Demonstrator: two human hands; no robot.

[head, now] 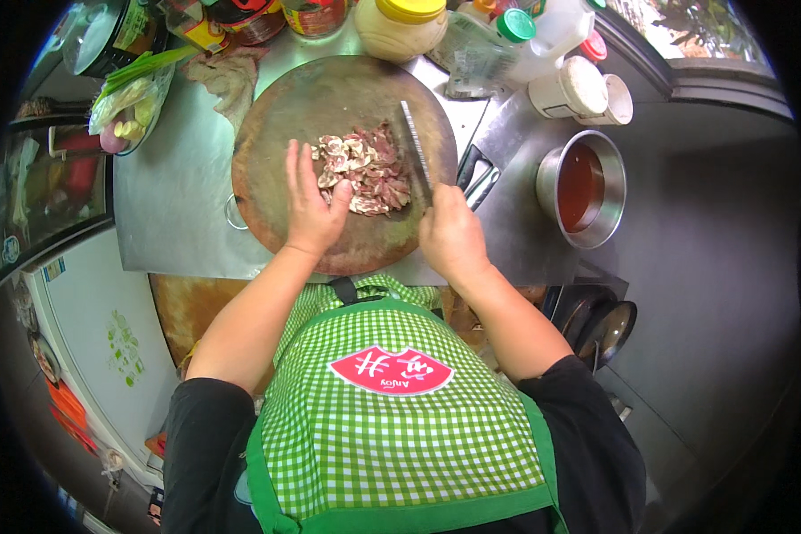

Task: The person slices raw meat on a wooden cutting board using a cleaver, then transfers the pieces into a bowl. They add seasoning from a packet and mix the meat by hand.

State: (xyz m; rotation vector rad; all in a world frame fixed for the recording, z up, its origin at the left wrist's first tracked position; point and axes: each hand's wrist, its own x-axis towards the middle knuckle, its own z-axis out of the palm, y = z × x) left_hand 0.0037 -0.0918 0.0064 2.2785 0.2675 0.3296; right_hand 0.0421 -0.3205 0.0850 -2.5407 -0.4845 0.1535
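Observation:
A pile of sliced raw meat [367, 170] lies near the middle of a round wooden chopping board [300, 100]. My left hand [312, 207] rests along the pile's left side, fingers extended and thumb spread against the slices. On the other side, my right hand [452, 230] grips a cleaver [415, 143] by its handle, which the fingers mostly hide. The blade is seen nearly edge-on, standing just right of the meat and pointing away from me. A narrow strip of bare board shows between blade and pile.
Under the board is a stainless steel table [173, 207]. A steel bowl of reddish liquid [581, 190] stands right, near another knife's handle [484, 187]. Jars and bottles [400, 30] line the back; a cloth [227, 80] and a plate of vegetables [133, 113] lie left.

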